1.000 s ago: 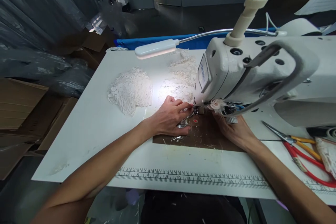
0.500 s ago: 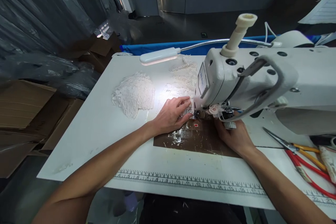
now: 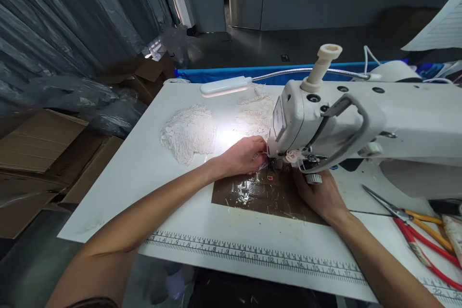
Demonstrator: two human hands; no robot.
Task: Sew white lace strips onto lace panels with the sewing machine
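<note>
My left hand point(image 3: 246, 156) is closed beside the needle area of a white sewing machine point(image 3: 298, 115), its fingertips pinched on the edge of white lace point(image 3: 263, 165). Only a small bit of that lace shows under the fingers. On the other side of the needle, my right hand point(image 3: 323, 198) reaches in behind the machine head; its fingers are hidden there. Beneath both hands lies a shiny brown sheet point(image 3: 234, 193). More lace point(image 3: 254, 110) is spread on the table behind my left hand, and a bunched lace piece point(image 3: 189, 132) lies to the left.
A lamp point(image 3: 225, 86) on a bendy metal neck lights the white table point(image 3: 133, 187). Scissors with orange handles point(image 3: 426, 216) and a red-handled tool point(image 3: 415, 238) lie at right. A printed ruler point(image 3: 252, 254) runs along the front edge. Cardboard boxes point(image 3: 39, 139) stand left of the table.
My left hand has gone from lying flat with fingers stretched out to curled fingers at the needle. My right hand stays behind the machine head. The camera view has shifted slightly.
</note>
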